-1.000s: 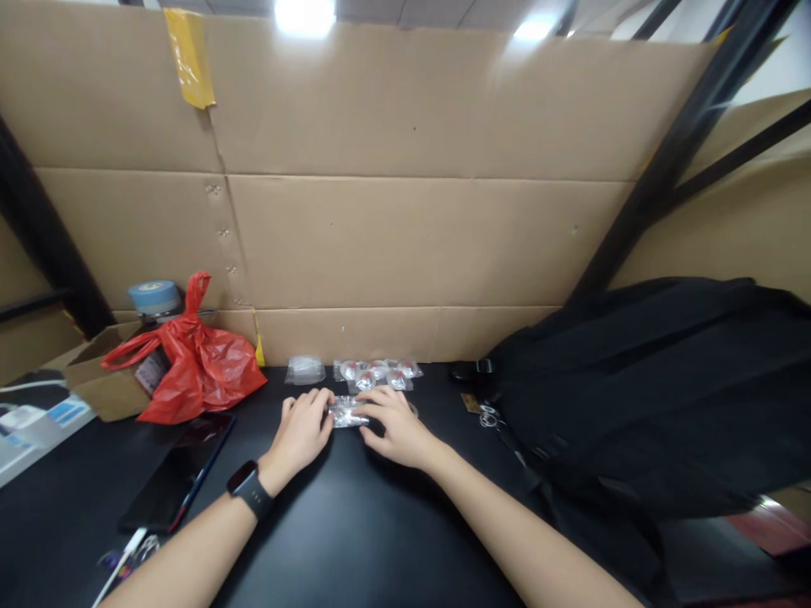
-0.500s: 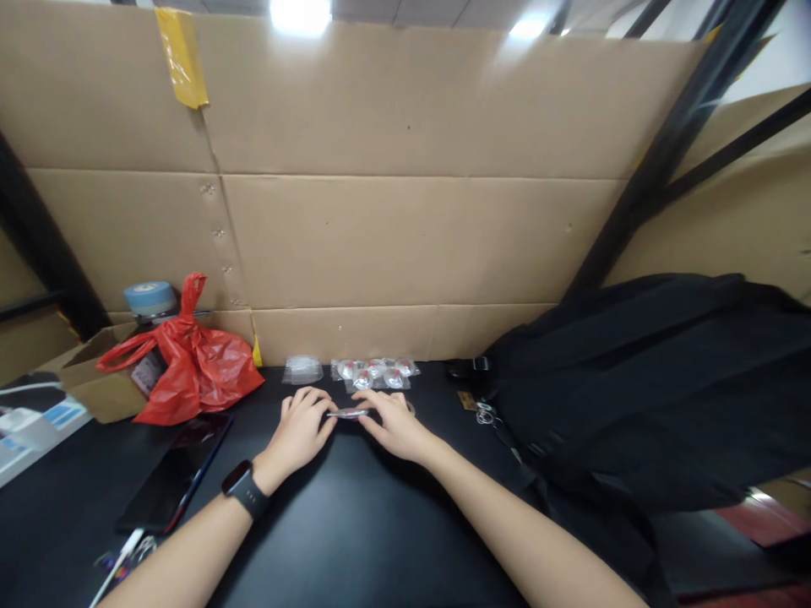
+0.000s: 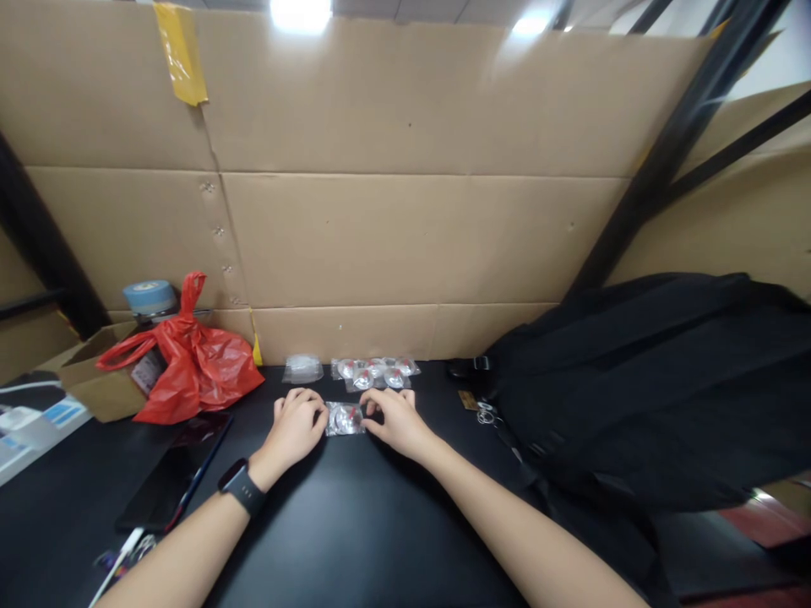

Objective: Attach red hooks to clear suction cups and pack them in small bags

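Note:
A small clear plastic packet (image 3: 345, 419) with a round silvery piece and a red mark inside sits between my hands, its face turned up to me. My left hand (image 3: 297, 425) pinches the packet's left edge between thumb and forefinger. At the right edge, the thumb and forefinger of my right hand (image 3: 396, 425) close on the packet's side. Just beyond my fingers, several similar packets (image 3: 378, 372) with silvery discs and red marks lie grouped by the cardboard. To their left rests a stack of clear empty-looking bags (image 3: 302, 369).
A cardboard wall (image 3: 393, 245) stands behind the black table (image 3: 355, 523). On the left are a red plastic bag (image 3: 203, 363), a cardboard box (image 3: 105, 393), a phone (image 3: 177, 473) and a power strip (image 3: 38, 443). A large black backpack (image 3: 652, 388) fills the right, with keys (image 3: 487, 414) beside it.
The packet was seen edge-on between my fingers; it has tipped so that its face shows. My left hand has shifted slightly to the left.

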`<state>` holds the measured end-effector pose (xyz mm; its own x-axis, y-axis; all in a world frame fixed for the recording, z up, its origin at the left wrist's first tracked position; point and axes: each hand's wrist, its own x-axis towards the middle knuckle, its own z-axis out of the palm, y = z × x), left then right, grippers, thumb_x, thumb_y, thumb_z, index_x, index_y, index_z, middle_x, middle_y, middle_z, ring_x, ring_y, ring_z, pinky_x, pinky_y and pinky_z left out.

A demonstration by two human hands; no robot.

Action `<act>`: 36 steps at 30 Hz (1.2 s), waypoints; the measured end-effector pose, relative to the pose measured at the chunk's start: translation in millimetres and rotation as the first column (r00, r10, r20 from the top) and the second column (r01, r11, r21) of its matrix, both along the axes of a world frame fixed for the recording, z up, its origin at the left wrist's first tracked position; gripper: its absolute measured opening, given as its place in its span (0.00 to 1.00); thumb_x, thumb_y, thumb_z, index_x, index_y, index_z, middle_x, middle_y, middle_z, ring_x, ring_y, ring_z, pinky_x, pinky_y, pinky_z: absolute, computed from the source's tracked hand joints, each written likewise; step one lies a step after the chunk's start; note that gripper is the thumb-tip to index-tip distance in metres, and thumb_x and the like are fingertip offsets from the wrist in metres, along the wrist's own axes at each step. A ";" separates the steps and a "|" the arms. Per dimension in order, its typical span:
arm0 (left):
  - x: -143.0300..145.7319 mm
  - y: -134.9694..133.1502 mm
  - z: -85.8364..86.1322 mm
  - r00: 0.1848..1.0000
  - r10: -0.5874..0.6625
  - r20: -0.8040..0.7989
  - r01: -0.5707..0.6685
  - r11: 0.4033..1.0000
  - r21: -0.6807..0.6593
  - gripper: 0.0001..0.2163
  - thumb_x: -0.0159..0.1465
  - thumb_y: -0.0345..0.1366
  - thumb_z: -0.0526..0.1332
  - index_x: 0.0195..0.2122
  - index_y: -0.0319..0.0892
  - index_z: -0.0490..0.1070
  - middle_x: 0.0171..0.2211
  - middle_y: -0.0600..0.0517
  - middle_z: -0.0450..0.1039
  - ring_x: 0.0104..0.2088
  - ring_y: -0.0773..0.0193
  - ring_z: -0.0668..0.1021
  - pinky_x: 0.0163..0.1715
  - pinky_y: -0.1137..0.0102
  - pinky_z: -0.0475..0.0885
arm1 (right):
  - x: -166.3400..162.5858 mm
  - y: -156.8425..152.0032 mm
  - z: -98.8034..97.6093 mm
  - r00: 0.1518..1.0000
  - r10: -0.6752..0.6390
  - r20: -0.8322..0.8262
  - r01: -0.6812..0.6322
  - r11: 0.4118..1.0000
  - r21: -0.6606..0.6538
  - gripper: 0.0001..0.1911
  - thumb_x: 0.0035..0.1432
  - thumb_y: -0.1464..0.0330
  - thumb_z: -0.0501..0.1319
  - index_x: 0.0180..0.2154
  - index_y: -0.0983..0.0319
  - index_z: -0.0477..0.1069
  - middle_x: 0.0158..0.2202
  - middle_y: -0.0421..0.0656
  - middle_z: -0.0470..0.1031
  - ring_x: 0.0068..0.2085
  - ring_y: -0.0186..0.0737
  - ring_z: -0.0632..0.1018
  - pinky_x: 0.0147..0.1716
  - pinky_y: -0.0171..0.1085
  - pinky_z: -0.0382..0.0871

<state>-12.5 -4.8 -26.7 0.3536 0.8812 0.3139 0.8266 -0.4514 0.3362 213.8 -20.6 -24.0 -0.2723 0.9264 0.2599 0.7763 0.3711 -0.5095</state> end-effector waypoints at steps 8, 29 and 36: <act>2.5 -2.3 -0.5 1.000 0.023 -0.008 -0.023 1.000 -0.005 0.07 0.65 0.37 0.59 0.32 0.44 0.75 0.43 0.49 0.74 0.50 0.53 0.69 0.47 0.59 0.58 | -2.5 -1.0 -2.2 0.997 0.064 -0.046 -0.065 0.998 -0.018 0.07 0.56 0.72 0.64 0.37 0.56 0.75 0.34 0.37 0.81 0.41 0.38 0.75 0.45 0.40 0.50; 6.7 -27.5 12.7 0.925 -0.208 -0.318 0.252 0.962 0.103 0.19 0.69 0.40 0.55 0.61 0.54 0.64 0.53 0.46 0.68 0.49 0.53 0.72 0.46 0.60 0.63 | 8.3 -4.0 12.7 0.999 -0.008 0.032 0.004 0.993 0.115 0.04 0.58 0.71 0.60 0.34 0.58 0.74 0.36 0.39 0.79 0.41 0.40 0.75 0.43 0.41 0.49; 5.9 -7.7 6.0 0.959 -0.098 -0.265 0.132 0.985 0.114 0.19 0.70 0.43 0.51 0.62 0.51 0.64 0.58 0.42 0.66 0.57 0.48 0.68 0.52 0.54 0.60 | 12.3 -4.3 18.5 0.999 -0.017 0.043 0.014 0.997 0.078 0.04 0.58 0.70 0.60 0.34 0.58 0.73 0.37 0.40 0.79 0.42 0.41 0.75 0.44 0.42 0.50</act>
<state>-6.6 -12.6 -20.7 0.5343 0.7876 0.3069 0.8171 -0.5742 0.0511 226.1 -24.8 -5.5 -0.2708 0.9082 0.3192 0.8031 0.3959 -0.4453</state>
